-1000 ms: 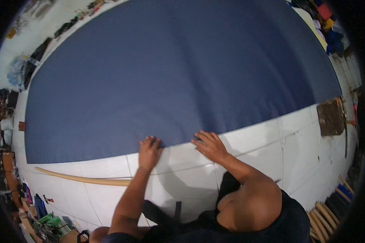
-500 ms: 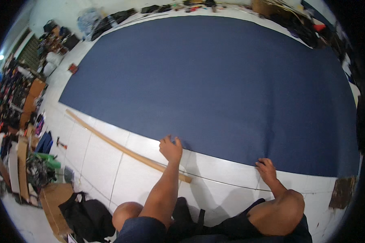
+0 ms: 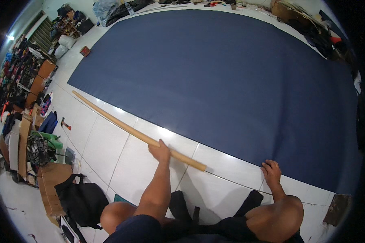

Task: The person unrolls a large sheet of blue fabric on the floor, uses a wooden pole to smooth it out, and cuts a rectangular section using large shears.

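Observation:
A large dark blue sheet (image 3: 198, 77) lies spread flat over the white tiled floor, with a faint crease running up its right part. Along its near left edge rests a long light-brown cardboard tube (image 3: 121, 124), slanting from far left to near middle. My left hand (image 3: 161, 151) is closed around the tube close to its near end. At the sheet's near edge, by the foot of the crease, my right hand (image 3: 272, 171) has its fingers bent and gathered on the border; the exact grip is partly hidden.
On the left are a hammer (image 3: 65, 124), a black backpack (image 3: 83, 200), cardboard (image 3: 50, 188), a coiled cable (image 3: 40, 150) and stacked clutter. A small reddish box (image 3: 84, 51) stands by the sheet's far left corner. A dark brown piece (image 3: 337, 209) lies near right.
My left hand has left the sheet's edge, moved down and left, and taken hold of the tube. My right hand stays at the edge. The view has shifted a little.

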Action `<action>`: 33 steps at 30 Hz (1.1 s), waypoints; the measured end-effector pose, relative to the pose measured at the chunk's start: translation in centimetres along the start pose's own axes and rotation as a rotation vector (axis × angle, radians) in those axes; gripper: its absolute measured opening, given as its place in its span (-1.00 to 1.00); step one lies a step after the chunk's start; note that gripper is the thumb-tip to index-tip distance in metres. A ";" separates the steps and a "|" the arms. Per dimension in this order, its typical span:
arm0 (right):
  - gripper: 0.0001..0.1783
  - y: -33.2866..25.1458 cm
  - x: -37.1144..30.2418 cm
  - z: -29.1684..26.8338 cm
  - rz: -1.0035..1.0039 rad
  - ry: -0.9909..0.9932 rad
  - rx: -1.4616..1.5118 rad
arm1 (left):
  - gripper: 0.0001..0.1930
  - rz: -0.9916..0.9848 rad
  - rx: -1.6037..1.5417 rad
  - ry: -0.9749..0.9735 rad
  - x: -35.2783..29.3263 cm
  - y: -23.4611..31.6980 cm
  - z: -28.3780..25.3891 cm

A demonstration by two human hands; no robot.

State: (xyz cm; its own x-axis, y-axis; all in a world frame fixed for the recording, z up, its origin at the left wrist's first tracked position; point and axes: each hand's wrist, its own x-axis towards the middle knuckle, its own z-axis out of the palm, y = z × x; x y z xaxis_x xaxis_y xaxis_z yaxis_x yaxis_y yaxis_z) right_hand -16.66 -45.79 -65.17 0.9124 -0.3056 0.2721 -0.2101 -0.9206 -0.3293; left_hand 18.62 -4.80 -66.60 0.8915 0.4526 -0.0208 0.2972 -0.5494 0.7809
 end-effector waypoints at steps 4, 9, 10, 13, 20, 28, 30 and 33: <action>-0.65 -0.3 0.5 -1.2 -0.025 -0.060 0.007 | -0.36 0.024 -0.162 -0.029 -5.6 8.5 4.7; -0.74 1.9 0.1 -1.7 0.027 -0.085 0.084 | -0.07 -0.066 -0.192 -0.293 -14.9 17.2 11.3; -0.74 1.5 0.3 -0.9 -0.004 -0.081 0.100 | -0.06 -0.092 -0.130 -0.280 -15.4 16.6 11.7; -0.74 1.0 0.6 -0.4 -0.038 -0.040 0.080 | -0.02 -0.170 0.042 -0.324 -16.7 15.9 14.2; -0.77 0.4 0.8 -0.6 0.044 -0.029 0.034 | -0.25 0.021 0.115 -0.545 -11.7 13.5 13.0; -0.62 -2.7 8.9 -3.4 0.119 -0.360 -0.034 | -0.24 0.625 0.648 -0.197 -6.1 8.2 13.1; -0.38 -3.3 12.9 -1.1 -0.110 -0.193 0.029 | -0.22 0.604 0.635 -0.219 -6.4 8.3 13.8; -0.32 -4.5 16.5 3.9 -0.267 -0.282 -0.116 | -0.22 0.604 0.602 -0.222 -6.7 8.2 13.7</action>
State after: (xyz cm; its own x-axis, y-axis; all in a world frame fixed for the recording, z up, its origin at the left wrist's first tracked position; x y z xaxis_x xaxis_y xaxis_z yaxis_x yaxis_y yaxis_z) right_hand 0.65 -45.78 -62.73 0.9975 0.0116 0.0703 0.0236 -0.9848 -0.1721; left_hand 19.76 -21.98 -68.63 0.9819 -0.1474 0.1191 -0.1723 -0.9560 0.2374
